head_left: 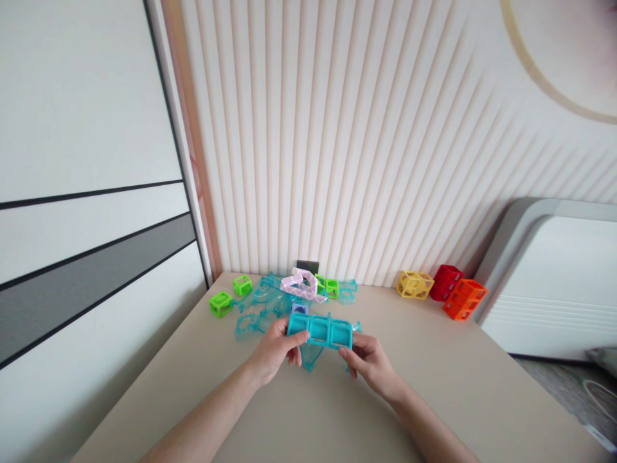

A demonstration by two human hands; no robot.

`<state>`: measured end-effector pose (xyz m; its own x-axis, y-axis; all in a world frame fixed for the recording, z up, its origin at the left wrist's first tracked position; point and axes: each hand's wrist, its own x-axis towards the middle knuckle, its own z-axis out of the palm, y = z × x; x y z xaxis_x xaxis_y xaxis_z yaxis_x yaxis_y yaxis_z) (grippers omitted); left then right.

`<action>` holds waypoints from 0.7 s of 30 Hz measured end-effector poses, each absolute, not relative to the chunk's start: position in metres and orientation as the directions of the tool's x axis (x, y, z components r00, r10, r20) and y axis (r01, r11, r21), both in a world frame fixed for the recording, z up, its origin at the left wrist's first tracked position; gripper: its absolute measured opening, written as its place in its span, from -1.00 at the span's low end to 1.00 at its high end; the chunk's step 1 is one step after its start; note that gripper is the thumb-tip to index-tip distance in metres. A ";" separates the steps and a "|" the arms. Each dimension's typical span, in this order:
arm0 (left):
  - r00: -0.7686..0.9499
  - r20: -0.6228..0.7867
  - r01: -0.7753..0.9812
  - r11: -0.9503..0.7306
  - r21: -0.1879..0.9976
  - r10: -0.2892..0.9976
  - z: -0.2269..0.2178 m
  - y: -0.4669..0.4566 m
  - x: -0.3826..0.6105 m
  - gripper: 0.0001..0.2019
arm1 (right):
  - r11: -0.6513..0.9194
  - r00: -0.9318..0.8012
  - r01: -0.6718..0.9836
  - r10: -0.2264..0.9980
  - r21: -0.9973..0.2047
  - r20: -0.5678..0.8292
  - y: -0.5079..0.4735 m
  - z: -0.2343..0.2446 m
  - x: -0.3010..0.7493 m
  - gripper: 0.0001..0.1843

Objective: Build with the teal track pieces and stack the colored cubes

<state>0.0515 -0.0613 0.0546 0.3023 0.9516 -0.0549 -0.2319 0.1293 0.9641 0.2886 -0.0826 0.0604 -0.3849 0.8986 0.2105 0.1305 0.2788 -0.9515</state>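
A teal plastic block piece (319,330) with three square openings in a row is held up above the table. My left hand (277,350) grips its left end, thumb on the front face. At the right end, my right hand (370,361) pinches the lower corner between thumb and fingers. Just behind the piece lie several clear teal track pieces (270,297), partly hidden by it. A lilac triangle-patterned piece (301,286) rests on top of them, and a small blue-violet block (299,309) shows just above the held piece.
Green cube frames (220,304) stand at the left, with another green block (331,287) near the wall beside a dark box (307,265). Yellow (414,284), red (446,283) and orange blocks (465,299) sit at the table's back right. A ribbed wall (308,161) rises behind the table (308,418).
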 end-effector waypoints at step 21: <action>0.304 0.077 -0.119 -0.042 0.992 0.949 0.067 -0.067 0.048 -0.64 | 0.370 -0.403 0.150 0.870 -0.917 0.285 -0.082 0.057 0.290 -0.62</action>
<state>0.0477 -0.0670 0.0666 0.3044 0.9494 0.0772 -0.1193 -0.0424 0.9919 0.2904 -0.0824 0.0567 -0.4033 0.8697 0.2847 0.1502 0.3698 -0.9169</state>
